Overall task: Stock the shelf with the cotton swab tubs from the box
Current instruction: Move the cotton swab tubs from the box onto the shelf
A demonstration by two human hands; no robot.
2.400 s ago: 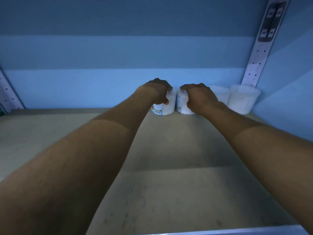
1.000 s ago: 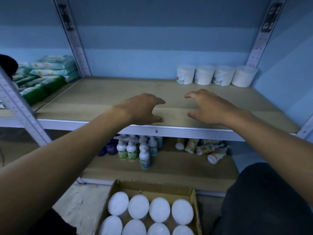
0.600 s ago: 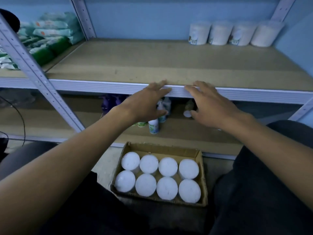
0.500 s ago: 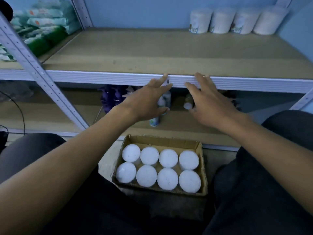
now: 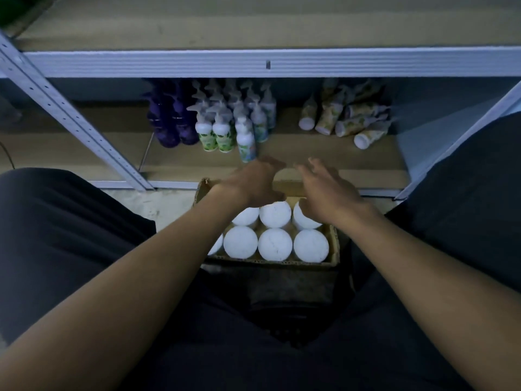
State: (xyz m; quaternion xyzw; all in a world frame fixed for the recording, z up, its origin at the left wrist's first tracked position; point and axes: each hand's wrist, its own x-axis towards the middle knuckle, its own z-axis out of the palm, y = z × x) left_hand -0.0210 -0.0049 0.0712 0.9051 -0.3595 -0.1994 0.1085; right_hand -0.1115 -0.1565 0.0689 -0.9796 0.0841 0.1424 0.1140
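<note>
A cardboard box sits on the floor between my knees, packed with several white-lidded cotton swab tubs. My left hand hovers over the back row at the left, fingers spread, holding nothing. My right hand hovers over the back right tubs, fingers also apart and empty. Both hands cover part of the back row. The wooden shelf board with its grey front rail lies above; the tubs placed at its back are out of view.
On the lower shelf stand purple bottles, white pump bottles and fallen tubes. A perforated grey upright slants at the left, another at the right. My dark-trousered legs flank the box.
Both hands left the tubs at the back of the shelf, drew back past the shelf's front rail and dropped down over the box. The view tilted downward with them.
</note>
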